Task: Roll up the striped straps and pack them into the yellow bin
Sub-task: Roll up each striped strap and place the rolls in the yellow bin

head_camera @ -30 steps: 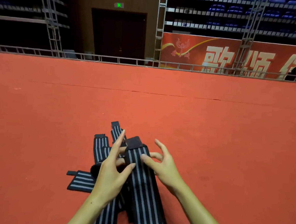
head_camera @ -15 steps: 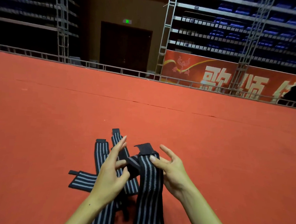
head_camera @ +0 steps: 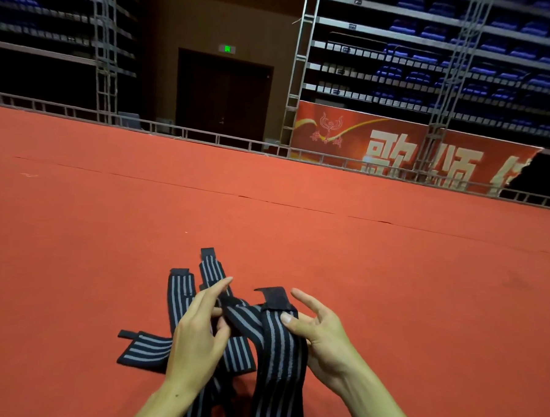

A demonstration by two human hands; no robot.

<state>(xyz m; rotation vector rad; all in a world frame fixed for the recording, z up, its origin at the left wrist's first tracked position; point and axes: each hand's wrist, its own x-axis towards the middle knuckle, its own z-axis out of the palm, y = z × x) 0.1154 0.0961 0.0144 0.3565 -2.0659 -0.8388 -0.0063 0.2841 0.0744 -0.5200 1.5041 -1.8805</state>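
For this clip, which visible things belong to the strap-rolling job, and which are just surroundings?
Job:
- striped strap gripped by right hand and left hand
- loose striped straps on the red floor

Surroundings:
- red banner
- blue seats
- dark door

No yellow bin in view.

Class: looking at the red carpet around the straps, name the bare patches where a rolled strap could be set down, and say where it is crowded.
Bare carpet lies right of the right hand, beyond the strap ends toward the railing, and left of the flat strap. Between the hands it is crowded: left hand, held strap, overlapping straps.
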